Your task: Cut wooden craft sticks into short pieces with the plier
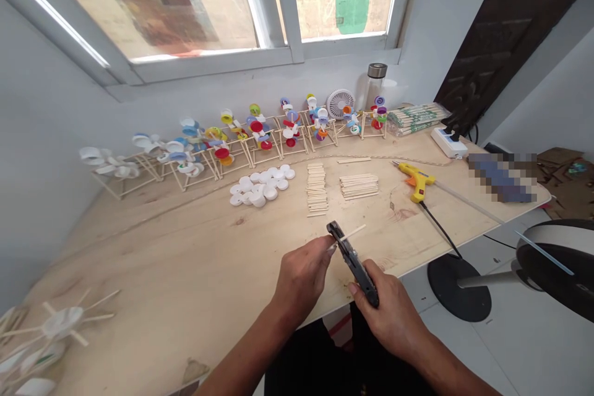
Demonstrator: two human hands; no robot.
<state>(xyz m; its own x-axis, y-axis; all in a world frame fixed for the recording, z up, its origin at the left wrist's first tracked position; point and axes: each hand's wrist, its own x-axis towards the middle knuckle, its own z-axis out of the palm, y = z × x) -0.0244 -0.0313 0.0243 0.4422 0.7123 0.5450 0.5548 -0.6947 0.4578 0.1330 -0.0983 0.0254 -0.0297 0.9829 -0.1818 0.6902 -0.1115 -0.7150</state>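
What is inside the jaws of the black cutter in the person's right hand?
A thin wooden stick crosses the black cutter, its end at the left hand; the part between the jaws is covered.

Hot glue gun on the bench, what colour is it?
The hot glue gun is yellow with some orange near the top, shown best in the head view.

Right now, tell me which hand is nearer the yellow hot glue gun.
Right. The right hand is nearer, below and just left of the yellow hot glue gun in this view; the left hand sits farther left.
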